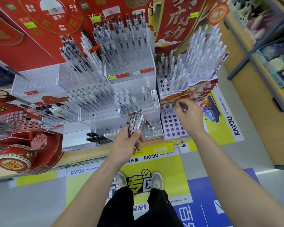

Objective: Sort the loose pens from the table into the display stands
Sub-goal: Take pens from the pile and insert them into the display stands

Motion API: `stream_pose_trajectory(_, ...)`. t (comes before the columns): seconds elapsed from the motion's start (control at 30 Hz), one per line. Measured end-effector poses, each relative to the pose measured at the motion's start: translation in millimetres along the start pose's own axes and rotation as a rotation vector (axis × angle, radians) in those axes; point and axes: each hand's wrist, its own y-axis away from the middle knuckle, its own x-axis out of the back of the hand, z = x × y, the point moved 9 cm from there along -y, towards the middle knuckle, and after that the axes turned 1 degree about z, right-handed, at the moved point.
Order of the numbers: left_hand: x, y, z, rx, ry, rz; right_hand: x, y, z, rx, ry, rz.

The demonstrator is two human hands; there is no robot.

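Observation:
My left hand (127, 141) grips a bunch of several clear pens (135, 122), held upright in front of the clear acrylic display stands (138, 110). My right hand (188, 112) reaches over the lilac perforated stand (171, 126) at the right. Its fingertips pinch the top of a clear pen (176, 106) standing in the stand's back row of holes. Most holes in this stand's front tier are empty. A taller tier (202, 51) behind it is packed with white-capped pens.
Tiered acrylic stands (95, 99) with clear and black pens fill the table's middle. Loose black pens (98, 137) lie on a low tray at the front. Red drum-shaped displays (21, 145) stand at the left. A wooden shelf unit (266, 79) is on the right.

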Motion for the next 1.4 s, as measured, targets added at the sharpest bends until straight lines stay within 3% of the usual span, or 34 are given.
stream_pose_trajectory(0.37,-1.6,-0.7,3.4,-0.022,0.007,0.044,5.5,2.6,-9.2,0.001,0.009,-0.033)
stream_pose_trajectory(0.53,-11.5,3.6,19.6,-0.093,0.001,-0.001,20.9,24.2,-36.6,0.021,-0.020,0.056)
stream_pose_trajectory(0.7,-25.2,3.0,27.2,-0.104,0.056,-0.041,-2.5,62.0,-92.5,0.094,-0.218,-0.214)
stream_pose_trajectory(0.87,-34.0,4.4,36.8,-0.113,0.123,-0.078,-5.7,60.2,-97.3,0.040,-0.345,-0.230)
stream_pose_trajectory(1.03,-20.7,-5.8,21.4,-0.094,0.048,0.030,34.5,44.1,-87.5,-0.002,-0.456,-0.001)
stream_pose_trajectory(1.13,-12.2,-5.4,13.0,-0.061,0.054,0.034,65.9,28.2,-61.1,-0.014,-0.293,0.160)
stream_pose_trajectory(1.23,-11.8,-3.3,11.3,-0.068,-0.004,0.014,71.3,15.9,-35.4,-0.038,-0.101,0.183)
stream_pose_trajectory(1.4,-20.5,-7.7,-0.8,-0.021,0.007,-0.015,59.3,4.3,-19.4,-0.037,-0.025,0.155)
